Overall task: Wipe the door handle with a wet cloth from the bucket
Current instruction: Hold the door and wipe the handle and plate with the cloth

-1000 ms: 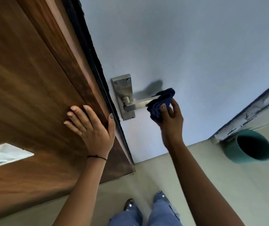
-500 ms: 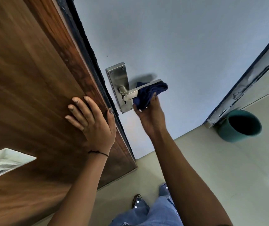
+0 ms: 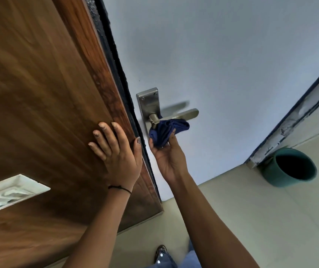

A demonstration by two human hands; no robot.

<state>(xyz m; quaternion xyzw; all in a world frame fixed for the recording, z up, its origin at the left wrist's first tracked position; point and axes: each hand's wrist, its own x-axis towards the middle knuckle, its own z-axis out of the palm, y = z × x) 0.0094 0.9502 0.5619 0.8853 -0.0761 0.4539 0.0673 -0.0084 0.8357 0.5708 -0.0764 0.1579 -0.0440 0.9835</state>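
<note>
A brushed-steel lever door handle (image 3: 185, 114) on a steel backplate (image 3: 148, 105) sticks out from the pale grey door (image 3: 222, 64). My right hand (image 3: 167, 158) holds a bunched dark blue cloth (image 3: 165, 131) up against the underside of the lever, close to its pivot. My left hand (image 3: 116, 151) lies flat, fingers spread, on the brown wooden panel (image 3: 38, 93) beside the door's edge, holding nothing. A teal bucket (image 3: 288, 167) stands on the floor at the right by the door frame.
A white switch plate (image 3: 9, 192) is set in the wooden panel at the lower left. Beige floor tiles (image 3: 251, 219) spread below. My jeans and a shoe (image 3: 161, 250) show at the bottom edge.
My right hand has slid the cloth along the lever from its free end toward the pivot. The left hand has stayed on the wood. The camera has shifted slightly.
</note>
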